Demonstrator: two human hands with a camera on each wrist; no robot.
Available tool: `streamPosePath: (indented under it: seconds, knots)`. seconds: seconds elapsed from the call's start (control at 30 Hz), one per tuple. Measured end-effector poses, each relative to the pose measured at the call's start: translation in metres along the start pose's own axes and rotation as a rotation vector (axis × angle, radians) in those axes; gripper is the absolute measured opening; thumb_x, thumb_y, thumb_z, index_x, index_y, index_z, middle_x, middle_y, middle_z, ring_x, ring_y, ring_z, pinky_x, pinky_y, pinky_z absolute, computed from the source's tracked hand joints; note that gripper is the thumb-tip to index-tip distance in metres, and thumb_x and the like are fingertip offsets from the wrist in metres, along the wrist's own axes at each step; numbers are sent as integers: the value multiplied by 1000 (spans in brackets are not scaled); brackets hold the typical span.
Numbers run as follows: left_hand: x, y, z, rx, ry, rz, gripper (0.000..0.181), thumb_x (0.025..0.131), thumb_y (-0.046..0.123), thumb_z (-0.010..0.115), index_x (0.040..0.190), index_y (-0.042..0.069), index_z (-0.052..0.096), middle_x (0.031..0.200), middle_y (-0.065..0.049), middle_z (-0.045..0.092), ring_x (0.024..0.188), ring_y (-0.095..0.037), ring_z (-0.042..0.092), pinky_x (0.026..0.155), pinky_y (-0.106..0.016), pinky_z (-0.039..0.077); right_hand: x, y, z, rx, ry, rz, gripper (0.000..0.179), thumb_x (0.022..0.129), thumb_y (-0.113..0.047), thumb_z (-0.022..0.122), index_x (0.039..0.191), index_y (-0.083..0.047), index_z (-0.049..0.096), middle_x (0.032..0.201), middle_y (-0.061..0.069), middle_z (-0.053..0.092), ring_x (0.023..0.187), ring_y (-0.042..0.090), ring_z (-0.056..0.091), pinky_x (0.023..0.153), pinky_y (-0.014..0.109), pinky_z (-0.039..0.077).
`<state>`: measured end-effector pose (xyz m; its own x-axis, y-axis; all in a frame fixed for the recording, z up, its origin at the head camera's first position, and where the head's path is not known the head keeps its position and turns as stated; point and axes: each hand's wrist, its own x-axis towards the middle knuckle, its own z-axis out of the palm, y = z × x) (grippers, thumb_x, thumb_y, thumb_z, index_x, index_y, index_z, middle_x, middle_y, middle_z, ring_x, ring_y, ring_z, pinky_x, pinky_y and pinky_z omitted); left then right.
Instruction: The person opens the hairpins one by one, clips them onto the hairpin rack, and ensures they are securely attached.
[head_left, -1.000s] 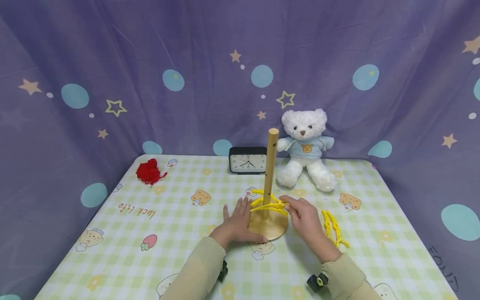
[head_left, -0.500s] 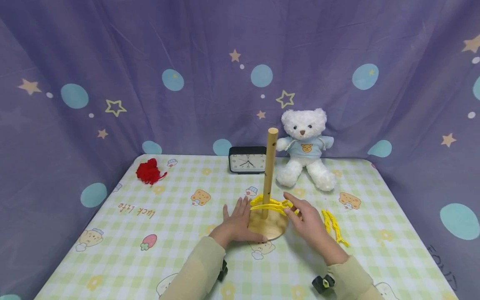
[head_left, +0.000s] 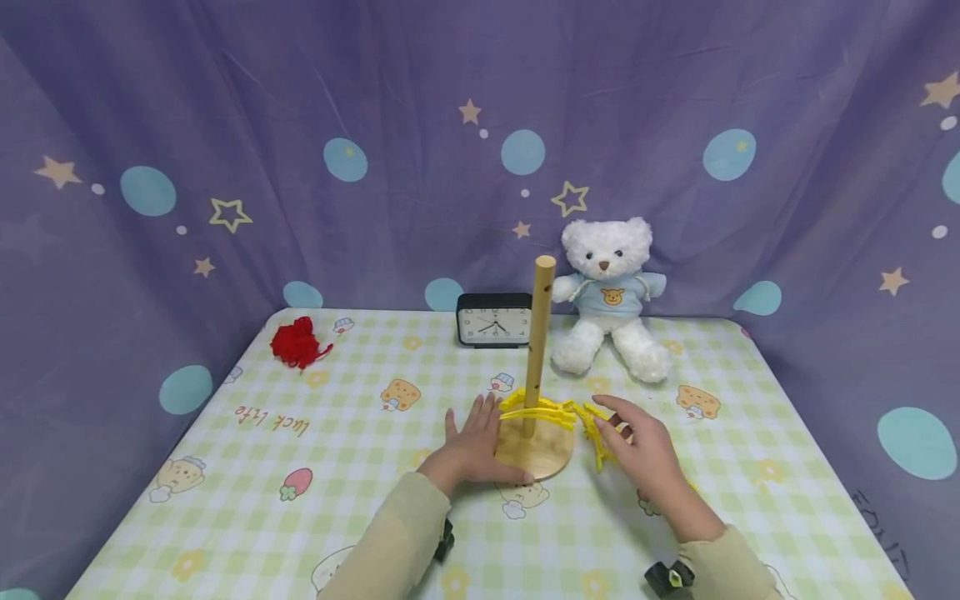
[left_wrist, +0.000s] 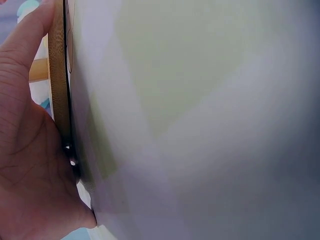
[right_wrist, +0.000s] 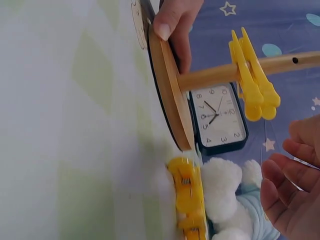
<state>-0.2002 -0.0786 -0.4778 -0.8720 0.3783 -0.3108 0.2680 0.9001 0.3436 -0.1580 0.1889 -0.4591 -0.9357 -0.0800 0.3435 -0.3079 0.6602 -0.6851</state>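
My left hand (head_left: pixel 471 446) lies with spread, straight fingers against the left side of the round wooden base (head_left: pixel 536 454) of an upright stand. Its thumb reaches along the base's front rim, and the left wrist view shows the palm beside the rim. Long yellow clips (right_wrist: pixel 255 82) cross the wooden pole (head_left: pixel 538 333) low down, apart from the right hand. More yellow clips (head_left: pixel 596 437), with small springs visible in the right wrist view, are beside the base's right edge. My right hand (head_left: pixel 645 446) hovers over there with loosely bent fingers, holding nothing.
Behind the pole stands a black alarm clock (head_left: pixel 487 321), next to a seated white teddy bear (head_left: pixel 609 300). A tangle of red yarn (head_left: pixel 298 342) lies at the table's back left. A patterned cloth (head_left: pixel 360 450) covers the table, and a purple curtain (head_left: pixel 405 217) encloses it.
My right hand lets go of the yellow clips at the pole and draws back to the right. Yellow clips now show between it and the base. The left hand stays put.
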Motion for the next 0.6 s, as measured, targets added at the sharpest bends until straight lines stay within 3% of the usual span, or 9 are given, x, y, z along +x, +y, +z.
streamPosePath:
  seconds: [0.33, 0.6]
  knots:
    - [-1, 0, -2, 14, -3, 11, 131, 66, 83, 62, 157, 8, 5, 163, -7, -9, 149, -24, -10, 111, -63, -8, -9, 11, -18, -41, 10, 55, 28, 95, -16, 65, 122, -18, 67, 112, 2, 68, 76, 12, 58, 62, 27, 49]
    - [-1, 0, -2, 10, -1, 17, 131, 67, 83, 62, 157, 7, 6, 163, -9, -8, 149, -25, -9, 111, -64, -7, -15, 19, -28, -86, 41, 21, 26, 94, -15, 66, 120, -16, 68, 116, 1, 68, 78, 7, 57, 64, 26, 50]
